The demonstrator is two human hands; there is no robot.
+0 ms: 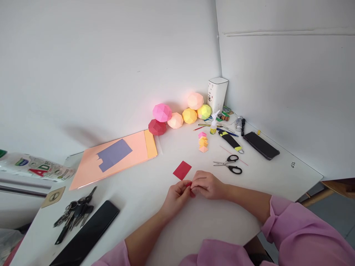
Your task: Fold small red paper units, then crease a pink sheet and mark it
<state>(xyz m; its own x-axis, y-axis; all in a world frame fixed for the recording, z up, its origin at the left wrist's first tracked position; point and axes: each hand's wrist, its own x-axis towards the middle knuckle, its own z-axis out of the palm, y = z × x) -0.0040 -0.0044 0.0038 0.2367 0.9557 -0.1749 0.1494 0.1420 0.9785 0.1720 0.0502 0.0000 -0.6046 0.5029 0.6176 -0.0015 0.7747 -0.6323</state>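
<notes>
Pinching a small red paper piece (192, 194) together, the person's left hand (176, 196) and right hand (208, 184), both curled nearly closed, meet over the near middle of the white table (135, 186). Just beyond lies a flat red paper rectangle (182, 170); to its right, black-handled metal scissors (226, 163); to its left, a blue-grey paper sheet (115, 154) on peach sheets (88, 164).

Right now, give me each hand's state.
Left hand: closed, holding a small red piece.
Right hand: closed, fingers pinched at the same piece.
</notes>
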